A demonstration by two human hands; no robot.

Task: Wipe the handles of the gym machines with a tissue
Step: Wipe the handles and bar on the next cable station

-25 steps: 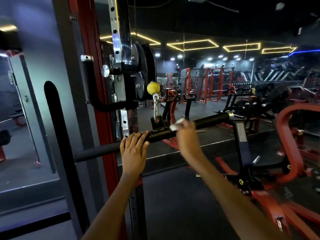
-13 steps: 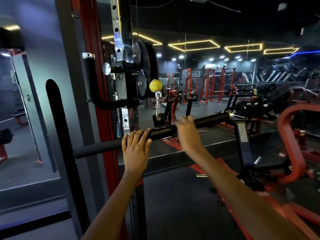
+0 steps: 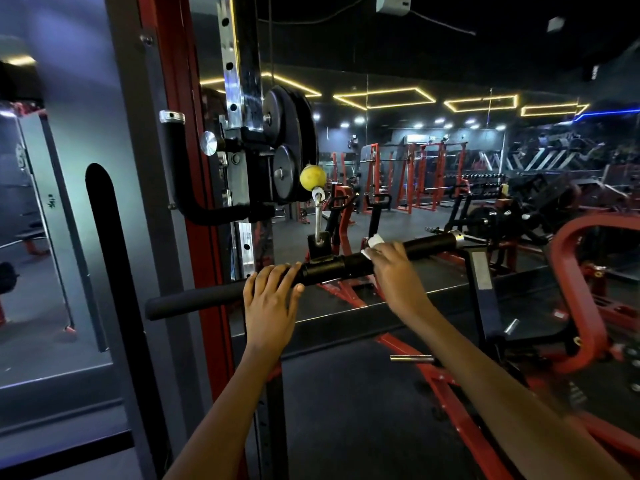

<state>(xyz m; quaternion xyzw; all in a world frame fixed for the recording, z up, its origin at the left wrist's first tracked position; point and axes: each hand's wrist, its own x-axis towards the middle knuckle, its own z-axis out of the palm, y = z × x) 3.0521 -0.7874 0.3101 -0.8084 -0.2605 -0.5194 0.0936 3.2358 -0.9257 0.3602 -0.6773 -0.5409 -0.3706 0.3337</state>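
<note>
A long black cable bar handle (image 3: 429, 243) hangs level in front of me from a metal clip under a yellow ball (image 3: 312, 177). My left hand (image 3: 272, 299) grips its left foam grip, just left of the centre collar. My right hand (image 3: 393, 263) is wrapped over the bar just right of the collar, pressing a white tissue (image 3: 374, 242) against it. A corner of the tissue sticks out above my fingers. The bar's right grip ends in a chrome cap.
A red and grey upright (image 3: 180, 216) of the cable machine stands at the left, with a black side handle (image 3: 173, 174) and black weight plates (image 3: 287, 143). A red machine frame (image 3: 575, 289) is at the right. Mirrors and further racks fill the background.
My right hand has slid slightly along the bar near the collar, and the tissue, hidden half a second ago, shows above my fingers again. My left hand has kept its grip.
</note>
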